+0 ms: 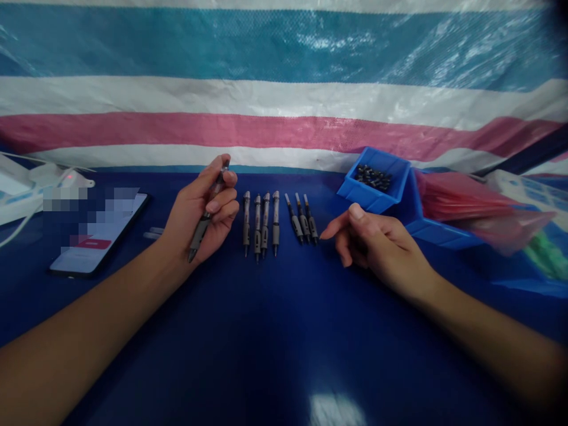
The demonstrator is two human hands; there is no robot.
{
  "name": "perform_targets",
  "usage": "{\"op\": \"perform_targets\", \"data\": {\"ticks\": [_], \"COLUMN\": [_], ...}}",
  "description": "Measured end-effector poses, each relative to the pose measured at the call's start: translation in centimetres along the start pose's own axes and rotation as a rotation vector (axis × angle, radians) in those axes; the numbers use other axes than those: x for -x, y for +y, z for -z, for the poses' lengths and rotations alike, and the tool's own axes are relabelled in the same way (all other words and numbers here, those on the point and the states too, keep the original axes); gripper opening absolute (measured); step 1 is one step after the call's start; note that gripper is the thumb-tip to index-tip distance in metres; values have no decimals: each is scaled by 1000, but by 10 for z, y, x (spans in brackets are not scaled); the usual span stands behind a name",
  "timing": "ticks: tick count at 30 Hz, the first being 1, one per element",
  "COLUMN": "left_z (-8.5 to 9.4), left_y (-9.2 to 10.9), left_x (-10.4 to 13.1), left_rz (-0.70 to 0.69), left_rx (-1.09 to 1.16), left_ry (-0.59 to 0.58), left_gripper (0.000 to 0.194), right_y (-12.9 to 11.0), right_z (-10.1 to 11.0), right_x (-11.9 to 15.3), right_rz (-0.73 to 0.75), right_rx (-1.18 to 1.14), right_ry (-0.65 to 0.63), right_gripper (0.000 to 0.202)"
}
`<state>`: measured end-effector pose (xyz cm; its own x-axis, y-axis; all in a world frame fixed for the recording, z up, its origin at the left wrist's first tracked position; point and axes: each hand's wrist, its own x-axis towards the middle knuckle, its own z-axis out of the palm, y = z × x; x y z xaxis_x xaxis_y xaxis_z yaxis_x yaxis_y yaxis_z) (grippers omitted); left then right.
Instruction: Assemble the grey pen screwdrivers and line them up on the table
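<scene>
My left hand (206, 216) is closed around a pen (202, 234) with a grey grip, held tilted with its point down toward the wrist. Just right of it, several assembled pens (265, 228) with clear barrels lie side by side, points toward me. Beside those are three pen front halves (303, 222), grey grips with bare refills sticking out the far end. My right hand (368, 239) hovers at their right, thumb and index finger apart, the index fingertip by the tip of the rightmost half. I cannot tell whether it touches.
A blue bin (375, 183) of small black parts stands at back right. Next to it, another blue bin (437, 228) holds red plastic bags (470, 201). At left lie a phone (100, 242), a clear tube piece (153, 233) and a white power strip (39, 189). A striped sheet (266, 53) hangs behind.
</scene>
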<state>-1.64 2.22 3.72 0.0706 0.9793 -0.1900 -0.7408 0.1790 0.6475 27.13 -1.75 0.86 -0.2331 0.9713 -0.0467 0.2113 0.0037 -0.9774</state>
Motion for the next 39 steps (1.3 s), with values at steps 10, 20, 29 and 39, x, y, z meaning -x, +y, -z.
{"op": "perform_targets", "data": {"ticks": [10, 20, 29, 39], "left_z": [4, 9, 6, 6], "left_y": [0, 0, 0, -1], "left_x": [-2, -5, -4, -4], "left_rz": [21, 40, 10, 3], "left_rx": [58, 142, 93, 85], "left_ry": [-30, -69, -21, -62], "left_gripper": [43, 43, 32, 27], "right_y": [1, 3, 4, 4], "right_z": [1, 2, 3, 2], "right_x": [0, 0, -1, 0], "right_rz": [6, -2, 11, 8], "right_rx": [11, 3, 9, 8], "right_ry": [-7, -21, -28, -25], "right_gripper": [71, 71, 71, 72]}}
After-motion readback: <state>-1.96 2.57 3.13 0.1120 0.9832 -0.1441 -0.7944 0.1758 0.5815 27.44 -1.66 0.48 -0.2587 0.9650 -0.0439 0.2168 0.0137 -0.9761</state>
